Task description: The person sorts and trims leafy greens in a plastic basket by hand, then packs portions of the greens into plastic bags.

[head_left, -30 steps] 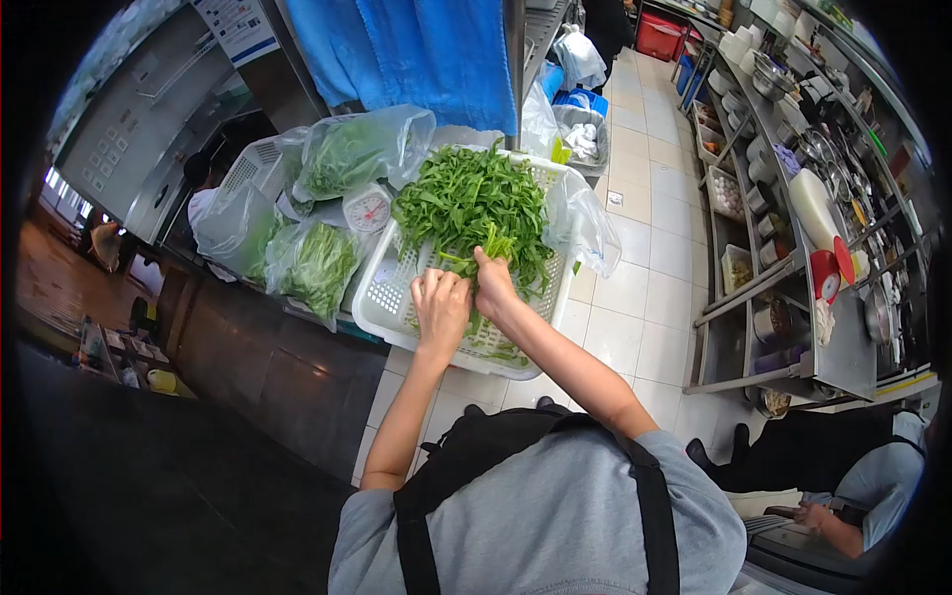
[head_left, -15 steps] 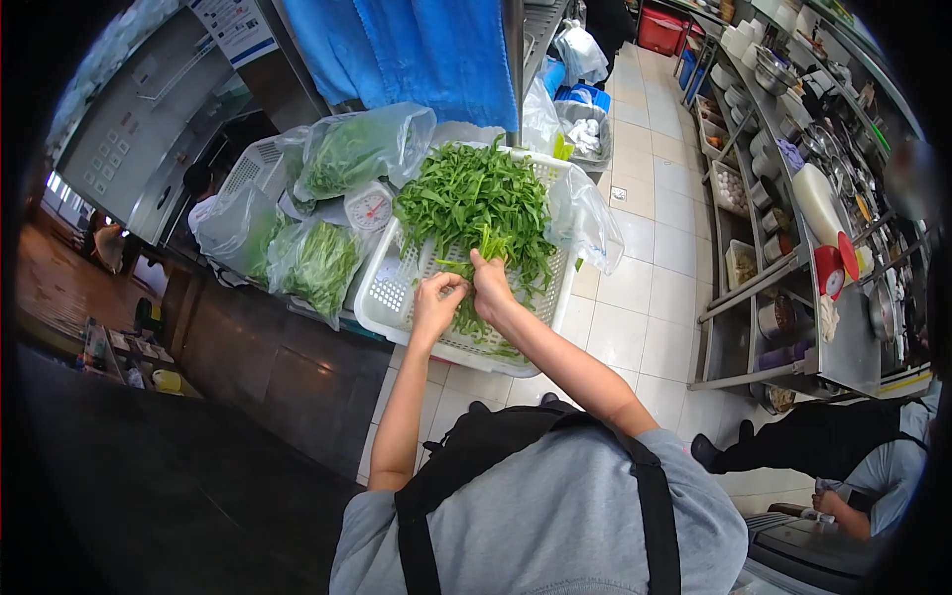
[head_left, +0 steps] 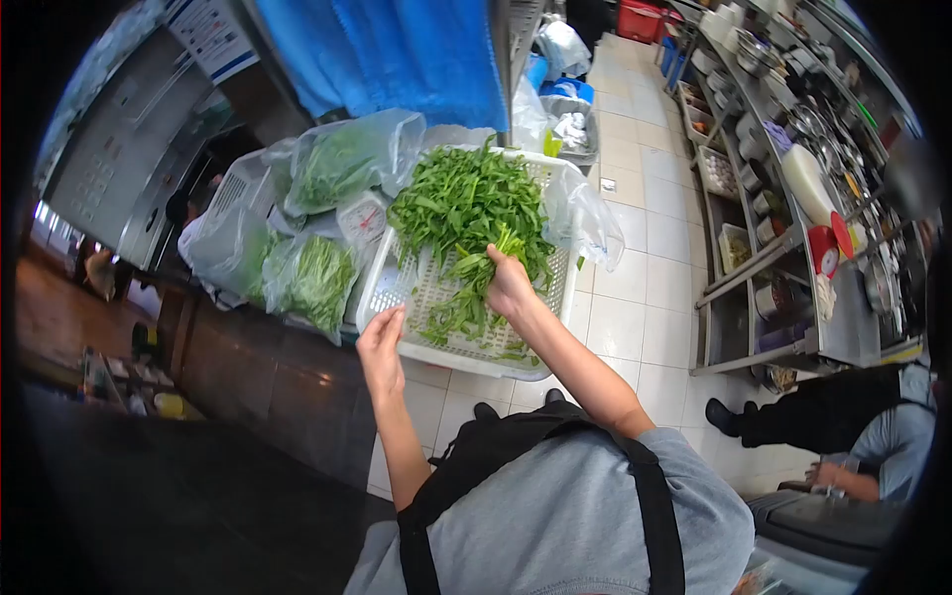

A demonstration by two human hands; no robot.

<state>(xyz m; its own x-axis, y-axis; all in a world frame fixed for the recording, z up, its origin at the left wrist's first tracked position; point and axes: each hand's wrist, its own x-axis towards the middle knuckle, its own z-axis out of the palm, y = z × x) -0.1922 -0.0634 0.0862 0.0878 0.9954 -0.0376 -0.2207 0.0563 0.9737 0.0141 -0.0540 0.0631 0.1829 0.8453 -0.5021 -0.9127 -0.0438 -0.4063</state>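
In a kitchen with a tiled floor (head_left: 635, 297), leafy greens (head_left: 471, 198) heap toward the far edge of a white perforated basket (head_left: 389, 290), a dial scale (head_left: 364, 220) past its left edge; the right hand (head_left: 511, 285) stays clamped on a bunch (head_left: 468, 302); the left hand (head_left: 380, 347) has left it for the near-left corner, its grip unclear.

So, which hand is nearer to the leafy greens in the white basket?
The right hand: it grips some of the leafy greens. The left hand is apart from them, by the near left corner of the white basket.
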